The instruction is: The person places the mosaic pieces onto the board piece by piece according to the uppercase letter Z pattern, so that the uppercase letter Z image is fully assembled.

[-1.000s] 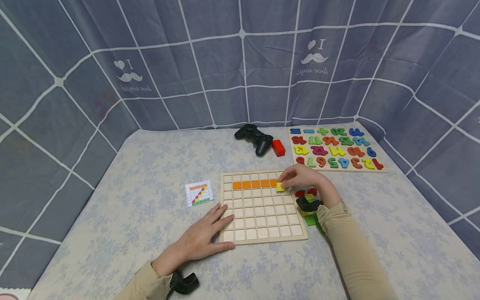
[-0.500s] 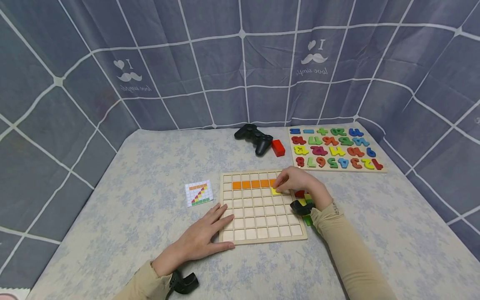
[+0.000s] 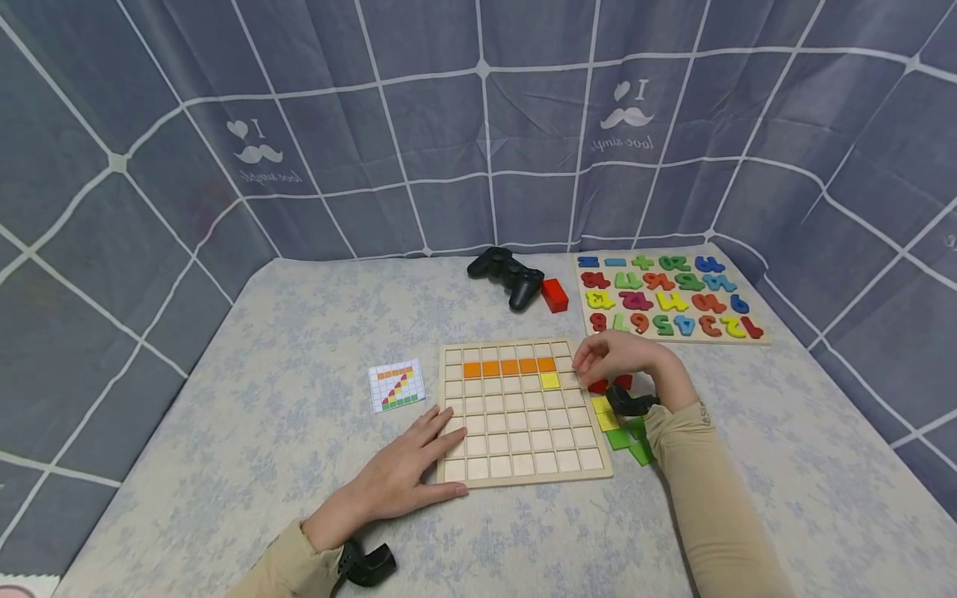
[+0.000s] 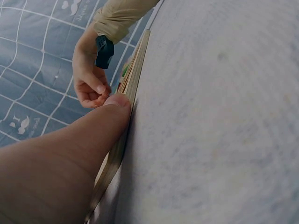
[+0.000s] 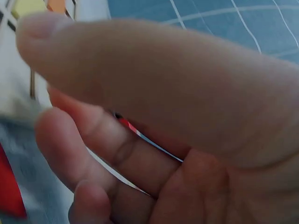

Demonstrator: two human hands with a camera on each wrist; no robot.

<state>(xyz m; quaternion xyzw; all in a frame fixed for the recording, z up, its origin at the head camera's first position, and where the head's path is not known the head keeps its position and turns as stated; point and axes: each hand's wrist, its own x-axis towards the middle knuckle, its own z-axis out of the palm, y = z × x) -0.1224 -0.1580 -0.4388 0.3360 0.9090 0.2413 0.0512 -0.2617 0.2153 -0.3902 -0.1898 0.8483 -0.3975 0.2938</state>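
A wooden grid board (image 3: 523,485) lies on the table with a row of orange tiles (image 3: 509,367) near its far side. One yellow tile (image 3: 550,380) sits in a cell just below the row's right end. My left hand (image 3: 407,473) rests on the board's left edge with fingers spread; its thumb (image 4: 117,105) touches the front edge. Over the board's right edge hovers my right hand (image 3: 615,357), fingers loosely bent and nothing in them. Below it lie loose yellow tiles (image 3: 606,414), green tiles (image 3: 619,438) and red pieces (image 3: 598,386), partly hidden by the wrist camera.
Left of the board is a pattern card (image 3: 397,385) with a coloured grid drawing. Behind the board lie a black game controller (image 3: 507,276) and a red block (image 3: 555,295). A number puzzle board (image 3: 676,339) stands at the back right, near the tiled-print curtain (image 3: 523,124).
My right hand set the yellow tile into the cell under the last orange one, let go and moved right toward the loose pieces. My left hand has stayed put.
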